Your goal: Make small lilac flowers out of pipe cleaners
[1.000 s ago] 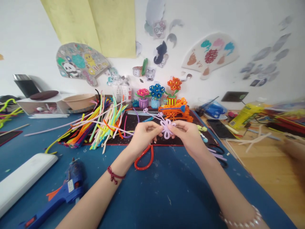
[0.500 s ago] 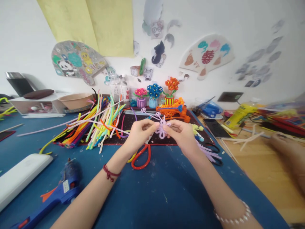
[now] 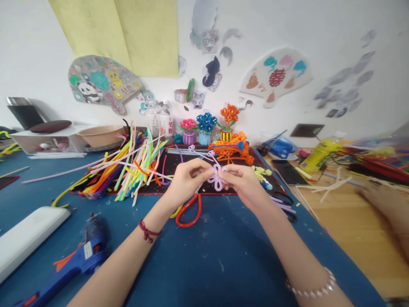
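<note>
Both my hands meet over the middle of the blue table and pinch a lilac pipe-cleaner flower (image 3: 217, 179) made of small loops. My left hand (image 3: 187, 181) grips its left side with thumb and fingers closed. My right hand (image 3: 243, 183) closes on its right side. A loose lilac tail runs up and away from the flower toward the back of the table. Just below my hands lies a pair of red-handled scissors (image 3: 189, 211) on the table.
A heap of coloured pipe cleaners (image 3: 128, 166) lies left of my hands. A blue glue gun (image 3: 79, 256) and a white box (image 3: 28, 234) sit at front left. Small pipe-cleaner flower pots (image 3: 207, 128) and an orange pile (image 3: 231, 149) stand behind. Another person's blurred hand (image 3: 383, 204) is at right.
My hands have drifted slightly left and closer together while working the lilac flower between the fingers. The other person's hand at right has shifted a little.
</note>
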`<state>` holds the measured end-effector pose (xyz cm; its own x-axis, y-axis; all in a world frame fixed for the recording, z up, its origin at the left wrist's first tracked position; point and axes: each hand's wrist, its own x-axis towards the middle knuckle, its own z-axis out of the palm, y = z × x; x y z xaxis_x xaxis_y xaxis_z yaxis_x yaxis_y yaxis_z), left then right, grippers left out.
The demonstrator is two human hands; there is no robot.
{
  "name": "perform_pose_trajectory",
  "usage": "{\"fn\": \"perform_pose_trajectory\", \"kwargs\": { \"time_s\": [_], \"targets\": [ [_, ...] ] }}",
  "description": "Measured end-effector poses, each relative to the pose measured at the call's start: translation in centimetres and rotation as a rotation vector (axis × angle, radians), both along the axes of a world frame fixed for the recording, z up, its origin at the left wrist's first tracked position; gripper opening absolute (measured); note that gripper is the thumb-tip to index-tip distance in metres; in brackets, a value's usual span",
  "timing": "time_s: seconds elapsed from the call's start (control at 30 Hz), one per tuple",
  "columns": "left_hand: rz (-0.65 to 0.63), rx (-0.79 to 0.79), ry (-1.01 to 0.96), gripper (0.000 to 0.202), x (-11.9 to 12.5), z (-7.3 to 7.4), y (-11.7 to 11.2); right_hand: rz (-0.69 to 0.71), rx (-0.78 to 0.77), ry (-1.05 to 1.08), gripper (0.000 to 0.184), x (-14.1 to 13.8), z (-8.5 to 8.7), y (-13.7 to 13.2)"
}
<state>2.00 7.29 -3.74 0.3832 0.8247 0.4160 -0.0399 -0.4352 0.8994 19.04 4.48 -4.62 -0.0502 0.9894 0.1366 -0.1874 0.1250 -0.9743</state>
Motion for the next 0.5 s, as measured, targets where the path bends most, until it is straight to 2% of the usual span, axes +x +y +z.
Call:
{"fn": "perform_pose_trajectory", "kwargs": {
  "time_s": [0.13, 0.3, 0.4, 0.5],
  "targets": [
    [0.034, -0.131, -0.044, 0.019, 0.2, 0.0, 0.0, 0.003, 0.039, -0.022, 0.027, 0.3, 0.0, 0.1],
    [0.022, -0.364, -0.233, 0.023, 0.2, 0.3, -0.3, -0.074, 0.222, -0.211, 0.022, 1.3, -0.4, 0.7],
    [0.003, -0.425, -0.319, 0.024, 0.3, 0.5, -0.5, -0.091, 0.359, -0.354, 0.023, 1.3, -0.6, 0.8],
    [-0.022, -0.433, -0.287, 0.024, 0.5, 0.5, -0.7, -0.175, 0.441, -0.407, 0.018, 0.7, -0.5, 0.5]
  ]
}}
